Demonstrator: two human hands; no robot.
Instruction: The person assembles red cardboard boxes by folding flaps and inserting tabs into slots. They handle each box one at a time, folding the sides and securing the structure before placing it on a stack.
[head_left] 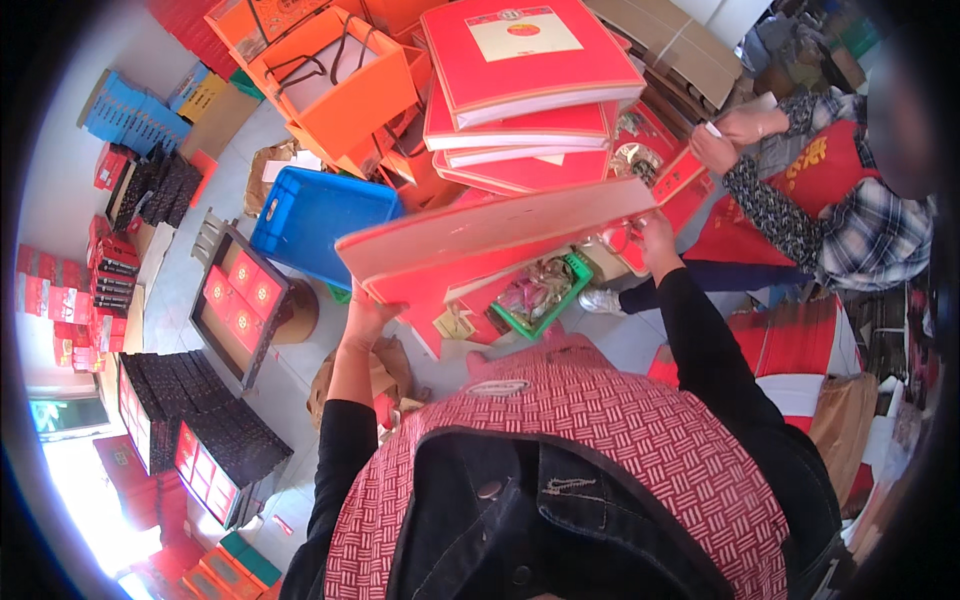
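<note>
Hands hold a big flat red box lid [480, 235] at its two ends. The left hand [368, 318] grips the low end from below. The right hand [655, 232] pinches the high end. Just above the lid sits a stack of red boxes [525, 80]. Left of the lid is a blue crate [315, 215].

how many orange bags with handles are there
2 can be told apart: one open orange bag with dark handles at top centre, and another behind it at the top edge. More may be hidden under the stack of red boxes.
</note>
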